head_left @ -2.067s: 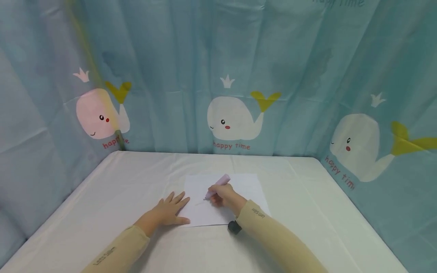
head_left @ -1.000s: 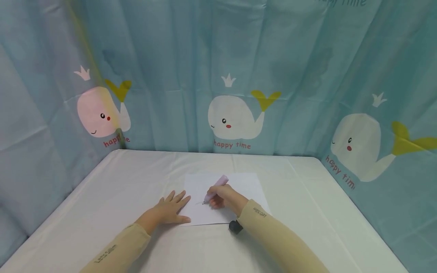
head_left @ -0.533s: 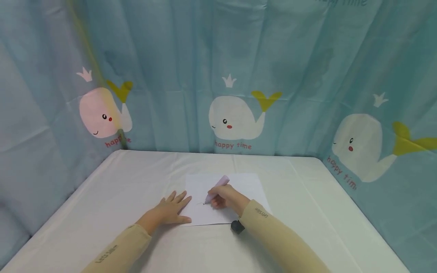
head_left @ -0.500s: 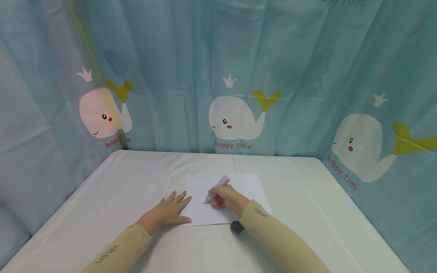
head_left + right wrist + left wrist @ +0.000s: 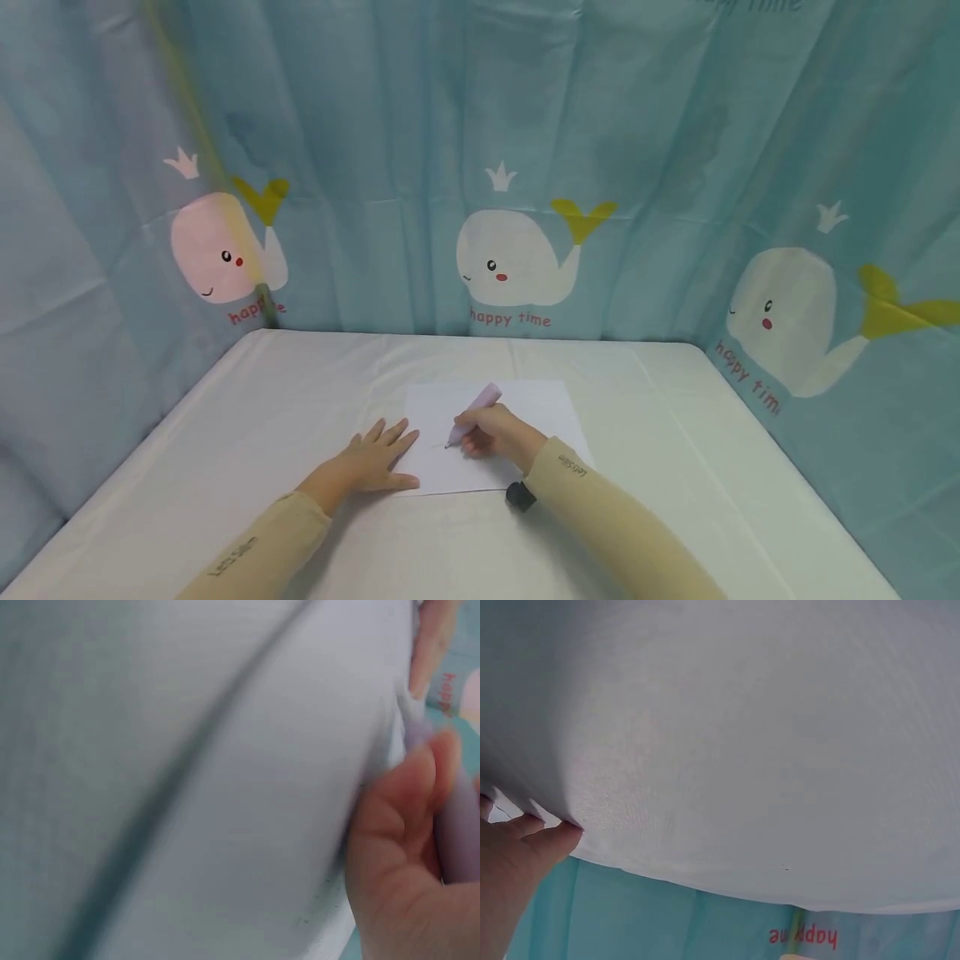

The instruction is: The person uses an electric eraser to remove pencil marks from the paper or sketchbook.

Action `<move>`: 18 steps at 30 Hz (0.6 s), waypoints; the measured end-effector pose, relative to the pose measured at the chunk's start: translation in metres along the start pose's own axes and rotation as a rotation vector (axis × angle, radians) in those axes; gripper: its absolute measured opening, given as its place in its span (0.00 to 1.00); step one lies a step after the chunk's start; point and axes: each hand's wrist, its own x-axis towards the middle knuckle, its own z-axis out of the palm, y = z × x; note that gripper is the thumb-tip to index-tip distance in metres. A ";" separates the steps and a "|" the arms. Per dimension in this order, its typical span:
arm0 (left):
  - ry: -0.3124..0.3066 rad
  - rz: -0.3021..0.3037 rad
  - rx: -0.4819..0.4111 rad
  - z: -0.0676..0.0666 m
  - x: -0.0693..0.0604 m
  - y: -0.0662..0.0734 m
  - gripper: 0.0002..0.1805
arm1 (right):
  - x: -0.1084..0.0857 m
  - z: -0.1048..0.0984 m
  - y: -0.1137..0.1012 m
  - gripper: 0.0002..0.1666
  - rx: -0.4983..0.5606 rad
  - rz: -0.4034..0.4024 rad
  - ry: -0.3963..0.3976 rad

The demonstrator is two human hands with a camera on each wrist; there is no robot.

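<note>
In the head view a sheet of white paper (image 5: 532, 408) lies on the white-covered table. My right hand (image 5: 491, 429) grips a thick lilac marker (image 5: 477, 410), tilted, its dark tip down at the paper. A faint short line (image 5: 437, 446) shows just left of the tip. The right wrist view shows thumb and fingers curled round the marker's lilac barrel (image 5: 459, 832). My left hand (image 5: 371, 461) rests flat with spread fingers on the paper's left edge. Only some of its fingers (image 5: 555, 841) show in the left wrist view.
A small black object (image 5: 520, 497) sits at the paper's near edge, beside the right sleeve (image 5: 600, 512). The white table (image 5: 660, 442) reaches back to a blue curtain (image 5: 390, 150) printed with whales, which also hangs along both sides.
The marker's tip has shifted slightly toward the near edge of the paper over the last two seconds. Since then it has barely moved. My left hand stays in place on the sheet.
</note>
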 end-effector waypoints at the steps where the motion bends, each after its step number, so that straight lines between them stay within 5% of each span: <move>1: 0.001 -0.001 0.002 0.000 0.001 0.000 0.48 | 0.000 -0.001 -0.001 0.09 -0.004 0.000 0.006; 18: 0.014 0.011 -0.012 0.001 0.000 0.001 0.47 | 0.004 0.000 -0.002 0.10 0.057 0.018 0.059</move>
